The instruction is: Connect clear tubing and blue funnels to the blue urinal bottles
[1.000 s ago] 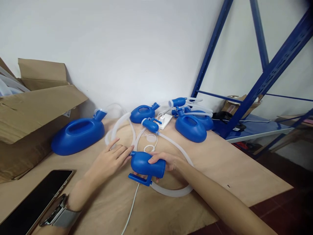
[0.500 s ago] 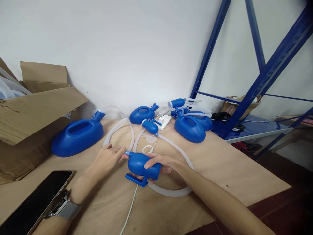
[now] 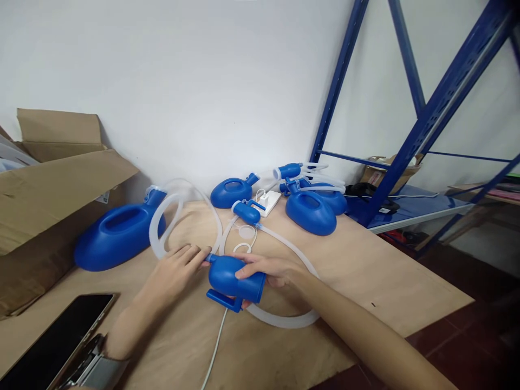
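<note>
My right hand (image 3: 270,270) wraps around a blue plastic urinal cup (image 3: 229,276), lying on its side above the table with its wide end to the right. Its blue handle (image 3: 222,299) hangs on the near side. At the narrow spout on the left, my left hand (image 3: 182,265) closes its fingers around the end of a clear hose (image 3: 156,230). The fingers partly hide the joint, so how far the hose sits on the spout cannot be told. This hose loops back behind my left hand.
A second blue cup (image 3: 247,213) with a hose lies behind, near a white power strip (image 3: 270,205). Blue bottles (image 3: 117,233) stand along the wall and at the right. An open cardboard box (image 3: 60,189), a phone (image 3: 57,336) and a blue shelf frame (image 3: 406,157) flank the table (image 3: 365,271).
The hose loop behind my left hand has swung left and now stands wider. My left fingers have shifted around the spout end. The right hand keeps its hold; the view has shifted slightly.
</note>
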Demonstrator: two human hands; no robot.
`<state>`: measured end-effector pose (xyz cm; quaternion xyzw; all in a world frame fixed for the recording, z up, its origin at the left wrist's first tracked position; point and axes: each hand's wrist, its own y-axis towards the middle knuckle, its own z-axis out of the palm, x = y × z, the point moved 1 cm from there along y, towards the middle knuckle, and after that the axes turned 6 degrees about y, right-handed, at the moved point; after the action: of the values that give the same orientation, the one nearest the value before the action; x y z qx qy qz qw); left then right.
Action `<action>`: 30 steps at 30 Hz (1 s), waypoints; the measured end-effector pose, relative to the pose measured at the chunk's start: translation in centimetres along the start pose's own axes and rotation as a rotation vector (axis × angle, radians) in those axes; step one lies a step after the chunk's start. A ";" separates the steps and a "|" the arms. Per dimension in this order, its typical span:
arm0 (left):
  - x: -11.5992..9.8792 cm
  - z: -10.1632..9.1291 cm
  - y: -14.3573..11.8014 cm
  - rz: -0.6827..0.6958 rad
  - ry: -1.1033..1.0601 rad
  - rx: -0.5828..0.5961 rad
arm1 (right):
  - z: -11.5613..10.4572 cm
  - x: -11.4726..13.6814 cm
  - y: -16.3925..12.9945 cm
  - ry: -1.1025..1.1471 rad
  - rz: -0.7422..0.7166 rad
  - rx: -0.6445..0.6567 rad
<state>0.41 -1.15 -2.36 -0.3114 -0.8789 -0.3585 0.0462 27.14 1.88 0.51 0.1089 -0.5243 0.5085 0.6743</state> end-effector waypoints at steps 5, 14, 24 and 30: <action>-0.9 1.1 0.1 -0.216 -0.187 -0.039 | -1.5 1.8 -0.8 -0.130 -0.266 0.009; -2.1 0.4 0.9 -0.456 -0.519 -0.002 | -1.7 0.1 0.2 -0.397 -0.866 -0.402; -3.4 0.1 1.0 -0.336 -0.581 0.175 | -1.3 -0.7 -0.6 -0.615 -0.985 -0.379; -3.0 0.3 0.8 -0.307 -0.332 0.419 | -0.7 -1.1 -0.6 -0.614 -0.946 -0.405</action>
<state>3.30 -2.02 -3.04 -0.2128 -0.9660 -0.1163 -0.0898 28.11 1.43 -0.48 0.3416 -0.6764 -0.0115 0.6524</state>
